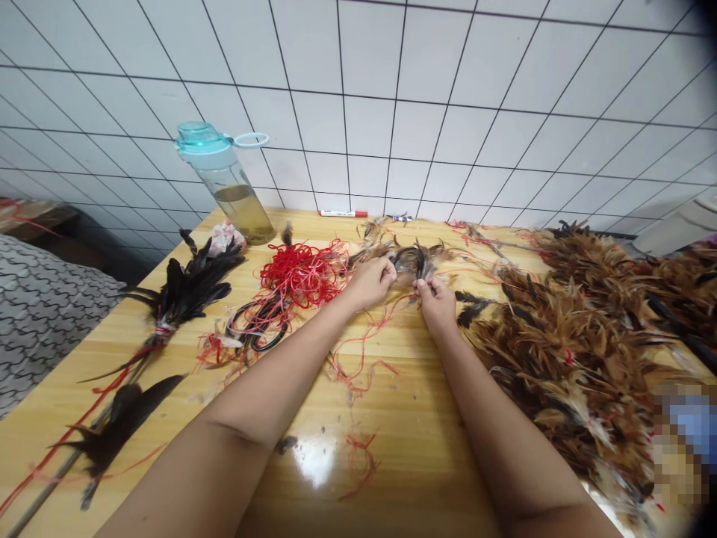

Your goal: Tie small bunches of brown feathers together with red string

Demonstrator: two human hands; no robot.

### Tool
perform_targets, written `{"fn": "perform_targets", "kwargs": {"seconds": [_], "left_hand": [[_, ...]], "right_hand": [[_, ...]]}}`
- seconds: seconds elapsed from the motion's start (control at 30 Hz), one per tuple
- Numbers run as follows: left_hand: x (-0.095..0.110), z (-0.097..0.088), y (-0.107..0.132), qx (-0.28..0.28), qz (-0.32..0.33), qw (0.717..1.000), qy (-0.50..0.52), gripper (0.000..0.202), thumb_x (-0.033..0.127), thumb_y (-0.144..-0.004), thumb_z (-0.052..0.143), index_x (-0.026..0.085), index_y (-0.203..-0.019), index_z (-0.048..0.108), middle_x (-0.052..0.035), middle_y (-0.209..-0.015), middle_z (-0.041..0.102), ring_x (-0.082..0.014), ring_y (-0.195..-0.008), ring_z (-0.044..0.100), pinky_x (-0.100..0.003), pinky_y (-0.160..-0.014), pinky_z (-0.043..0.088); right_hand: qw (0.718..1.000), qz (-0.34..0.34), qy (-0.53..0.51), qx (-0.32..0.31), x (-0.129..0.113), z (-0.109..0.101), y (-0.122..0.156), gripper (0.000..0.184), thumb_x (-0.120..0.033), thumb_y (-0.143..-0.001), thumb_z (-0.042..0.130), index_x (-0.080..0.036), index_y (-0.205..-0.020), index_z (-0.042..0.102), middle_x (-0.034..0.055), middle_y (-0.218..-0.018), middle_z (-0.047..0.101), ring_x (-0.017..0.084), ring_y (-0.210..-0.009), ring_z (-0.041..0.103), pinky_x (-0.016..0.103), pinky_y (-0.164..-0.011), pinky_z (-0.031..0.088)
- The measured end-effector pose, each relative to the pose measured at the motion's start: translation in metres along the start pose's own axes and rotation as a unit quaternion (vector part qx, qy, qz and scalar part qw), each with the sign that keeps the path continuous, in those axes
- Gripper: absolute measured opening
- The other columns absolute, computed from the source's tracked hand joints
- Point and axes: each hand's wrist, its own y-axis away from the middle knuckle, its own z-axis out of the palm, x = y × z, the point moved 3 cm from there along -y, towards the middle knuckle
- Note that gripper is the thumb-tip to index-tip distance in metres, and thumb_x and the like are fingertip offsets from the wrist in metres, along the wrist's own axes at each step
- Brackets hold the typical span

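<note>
Both my arms reach out over a glossy wooden table (314, 433). My left hand (372, 281) is closed in a pinch on a small bunch of dark and brown feathers (411, 260) near the table's far middle. My right hand (435, 300) is closed too, pinching the same bunch from its right side. A thin red string (364, 351) trails from the bunch toward me across the wood. The fingertips are partly hidden among the feathers.
A tangle of red string (302, 273) and black scissors (261, 329) lie left of my hands. Bound black feather bunches (179, 295) lie at the left, a large heap of brown feathers (582, 329) at the right. A water bottle (229, 183) stands by the tiled wall.
</note>
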Motion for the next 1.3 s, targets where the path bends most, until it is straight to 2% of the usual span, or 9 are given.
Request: {"fn": "perform_targets", "kwargs": {"seconds": [0.17, 0.27, 0.47, 0.6, 0.77, 0.83, 1.07, 1.2, 1.3], "left_hand": [[-0.01, 0.004, -0.003, 0.036, -0.074, 0.971, 0.223, 0.008, 0.025, -0.079, 0.055, 0.017, -0.078, 0.055, 0.0009, -0.066, 0.06, -0.0107, -0.061, 0.053, -0.022, -0.059, 0.038], [-0.013, 0.008, -0.003, 0.03, -0.102, 0.958, 0.265, 0.003, 0.019, -0.074, 0.056, 0.017, -0.075, 0.054, 0.0022, -0.062, 0.059, -0.0096, -0.058, 0.052, -0.02, -0.056, 0.037], [-0.007, 0.006, -0.001, 0.016, -0.148, 0.928, 0.342, 0.018, 0.012, -0.069, 0.059, 0.017, -0.085, 0.053, 0.0033, -0.064, 0.058, -0.008, -0.055, 0.053, -0.02, -0.056, 0.039], [-0.005, 0.003, -0.003, 0.039, -0.139, 0.914, 0.38, 0.017, 0.017, -0.07, 0.065, 0.016, -0.082, 0.053, 0.0022, -0.065, 0.059, -0.0077, -0.057, 0.053, -0.02, -0.056, 0.038], [-0.007, -0.004, -0.005, 0.125, -0.096, 0.921, 0.356, 0.016, 0.023, -0.072, 0.068, 0.016, -0.073, 0.054, 0.0054, -0.06, 0.049, -0.0058, -0.055, 0.042, -0.019, -0.054, 0.033], [-0.005, -0.006, -0.005, 0.136, -0.082, 0.915, 0.37, 0.016, 0.024, -0.072, 0.068, 0.016, -0.072, 0.054, 0.0058, -0.059, 0.046, -0.0055, -0.054, 0.04, -0.019, -0.053, 0.031], [0.008, 0.007, 0.001, -0.005, -0.097, 0.899, 0.427, 0.028, 0.033, -0.068, 0.075, 0.015, -0.075, 0.054, 0.0028, -0.062, 0.057, -0.0066, -0.055, 0.051, -0.02, -0.056, 0.039], [0.009, 0.013, 0.003, -0.023, -0.093, 0.907, 0.411, 0.028, 0.032, -0.068, 0.075, 0.014, -0.074, 0.055, 0.0033, -0.061, 0.055, -0.0061, -0.055, 0.05, -0.02, -0.057, 0.039], [0.007, 0.015, 0.002, -0.029, -0.084, 0.915, 0.392, 0.027, 0.033, -0.069, 0.073, 0.014, -0.074, 0.054, 0.0038, -0.06, 0.054, -0.0064, -0.055, 0.049, -0.02, -0.056, 0.038]], "right_hand": [[1.0, -0.007, 0.014, -0.004, -0.001, 0.0, 0.0, 0.029, -0.048, -0.075, 0.056, -0.02, -0.069, 0.059, -0.0003, -0.06, 0.056, 0.013, -0.054, 0.045, 0.028, -0.053, 0.04], [0.999, -0.015, 0.033, 0.0, 0.001, 0.001, 0.0, 0.03, -0.048, -0.076, 0.054, -0.02, -0.066, 0.057, 0.0001, -0.059, 0.055, 0.014, -0.055, 0.045, 0.028, -0.053, 0.038], [0.998, -0.031, 0.048, -0.006, 0.001, 0.001, 0.001, 0.029, -0.047, -0.077, 0.053, -0.02, -0.067, 0.058, 0.0007, -0.061, 0.055, 0.014, -0.056, 0.045, 0.028, -0.055, 0.038], [0.998, -0.035, 0.061, -0.004, -0.001, 0.0, 0.001, 0.03, -0.047, -0.077, 0.053, -0.02, -0.065, 0.057, -0.0003, -0.059, 0.053, 0.014, -0.056, 0.045, 0.028, -0.056, 0.038], [0.999, -0.025, 0.046, -0.001, -0.003, 0.0, 0.002, 0.029, -0.047, -0.078, 0.053, -0.019, -0.072, 0.061, 0.0007, -0.062, 0.057, 0.014, -0.056, 0.046, 0.028, -0.057, 0.04], [0.999, -0.022, 0.041, 0.007, -0.005, -0.001, 0.002, 0.03, -0.046, -0.077, 0.053, -0.019, -0.073, 0.063, 0.0012, -0.064, 0.058, 0.014, -0.057, 0.047, 0.029, -0.059, 0.041], [0.997, -0.046, 0.059, 0.007, -0.003, -0.001, 0.001, 0.028, -0.045, -0.078, 0.053, -0.02, -0.066, 0.059, 0.0, -0.06, 0.052, 0.015, -0.06, 0.045, 0.028, -0.059, 0.04], [0.994, -0.073, 0.077, -0.002, -0.002, 0.001, 0.0, 0.03, -0.044, -0.076, 0.054, -0.021, -0.057, 0.051, -0.0004, -0.058, 0.047, 0.015, -0.062, 0.044, 0.029, -0.061, 0.038], [0.993, -0.083, 0.081, -0.019, -0.003, 0.003, 0.0, 0.029, -0.044, -0.075, 0.054, -0.021, -0.058, 0.052, -0.0004, -0.059, 0.049, 0.015, -0.063, 0.044, 0.029, -0.062, 0.037]]}}
